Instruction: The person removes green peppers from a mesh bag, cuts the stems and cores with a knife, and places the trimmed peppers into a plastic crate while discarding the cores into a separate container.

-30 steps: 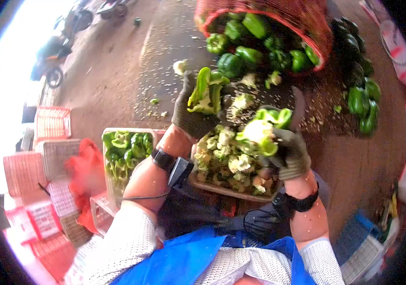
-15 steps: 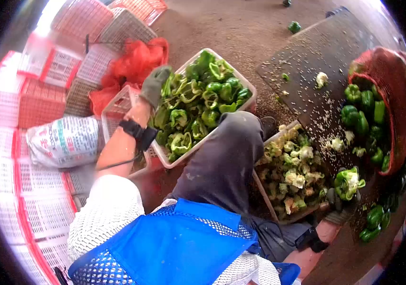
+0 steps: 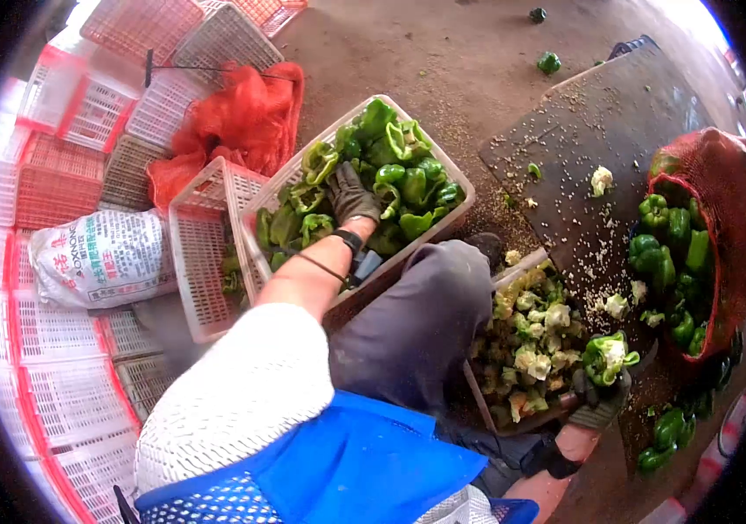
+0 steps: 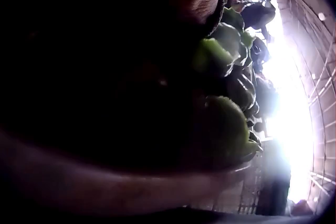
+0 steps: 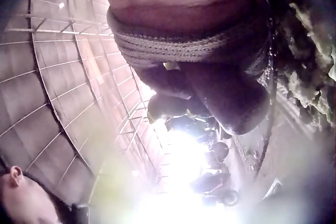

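Observation:
The gloved left hand (image 3: 354,196) lies on cut green peppers (image 3: 412,188) in a white crate (image 3: 462,175), its fingers extended over the pieces. Dark shadow fills much of the left wrist view, with green pepper pieces (image 4: 228,127) beside the forearm. At the lower right, the gloved right hand (image 3: 602,402) grips a cut green pepper (image 3: 607,356) with its pale seed core showing. Curled gloved fingers (image 5: 231,100) appear in the right wrist view. A crate of pale cores (image 3: 530,349) stands left of the right hand.
A red mesh sack (image 3: 735,236) of whole peppers lies open at the right, beside a dark board (image 3: 583,122) scattered with seeds. Stacked crates (image 3: 67,323), a white printed bag (image 3: 102,258) and red netting (image 3: 242,122) fill the left side.
From the crate's left edge, the left hand has moved right onto the peppers inside. The right hand still holds the cored pepper. Earlier, the left hand held pepper pieces above the board.

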The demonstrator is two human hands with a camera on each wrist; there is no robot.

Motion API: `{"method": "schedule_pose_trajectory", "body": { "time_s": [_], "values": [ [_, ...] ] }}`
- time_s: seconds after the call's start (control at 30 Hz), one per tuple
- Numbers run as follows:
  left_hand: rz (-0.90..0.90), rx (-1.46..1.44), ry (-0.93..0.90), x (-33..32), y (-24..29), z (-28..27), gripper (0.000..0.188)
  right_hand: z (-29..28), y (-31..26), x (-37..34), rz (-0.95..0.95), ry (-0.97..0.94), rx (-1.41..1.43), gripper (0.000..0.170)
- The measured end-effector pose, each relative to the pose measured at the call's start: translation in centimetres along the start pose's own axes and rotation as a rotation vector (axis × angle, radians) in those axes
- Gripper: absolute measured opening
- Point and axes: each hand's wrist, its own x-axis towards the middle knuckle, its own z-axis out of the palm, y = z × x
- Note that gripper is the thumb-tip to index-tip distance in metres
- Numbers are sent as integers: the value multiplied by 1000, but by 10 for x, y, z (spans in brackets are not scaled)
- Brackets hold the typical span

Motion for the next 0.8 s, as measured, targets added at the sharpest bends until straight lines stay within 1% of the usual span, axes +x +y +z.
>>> {"method": "schedule_pose_trajectory", "body": {
  "time_s": [0.03, 0.07, 0.1, 0.13, 0.17, 0.23, 0.27, 0.3, 0.33, 0.37, 0.4, 0.43, 0.47, 0.53, 0.6, 0.63, 0.67, 0.73, 0.77, 0.8],
  "values": [
    [-17, 50, -52, 5, -12, 5, 93, -2, 0, 0, -4, -2, 6, 40],
    [-22, 96, -99, 16, -14, -2, 89, -4, 0, -1, -4, -1, 19, 40],
    [33, -6, -295, 30, -18, -29, 80, -6, -2, -3, -7, -4, 18, 40],
    [102, -103, -513, 43, -11, -70, 72, -8, -4, -5, -6, -4, 19, 41],
    [16, 150, -563, 46, 20, -115, 55, -7, -5, -7, 0, -5, 24, 41],
    [179, -382, -362, 50, 21, -132, 24, -4, -8, -8, 29, -2, 71, 41],
    [435, -500, -125, 27, 64, -162, 21, -2, -11, -9, 71, -21, 149, 41],
    [464, -687, -252, 5, 103, -182, 23, 2, -12, -7, 121, -50, 269, 42],
    [478, -863, -372, -19, 141, -202, 27, 8, -26, -8, 254, -126, 487, 37],
    [877, -750, -337, -41, 178, -219, 33, 23, -49, -5, 290, -177, 441, 40],
    [1268, -616, -259, -66, 215, -235, 40, 30, -54, -3, 245, -171, 471, 41],
    [1334, -606, -405, -98, 250, -256, 41, 38, -60, -2, 198, -165, 500, 42],
    [1397, -582, -550, -129, 279, -267, 42, 35, -59, -1, 209, -187, 528, 42],
    [1655, -629, -683, -168, 314, -241, 43, 27, -62, 2, 256, -227, 587, 40],
    [1761, -480, -535, -200, 340, -224, 47, 18, -59, 2, 166, -171, 593, 32],
    [1707, -478, -705, -208, 354, -225, 49, 11, -52, 4, 100, -130, 483, 30],
    [1699, -449, -699, -213, 360, -222, 47, 5, -44, 7, 35, -86, 375, 28],
    [1684, -380, -690, -222, 362, -216, 43, -2, -37, 5, -117, 5, 42, 37],
    [1680, -222, -718, -228, 361, -213, 45, -4, -31, 7, -78, 7, -35, 39],
    [1643, -174, -684, -235, 358, -211, 49, -6, -25, 9, -37, 2, -112, 42]
  ]
}}
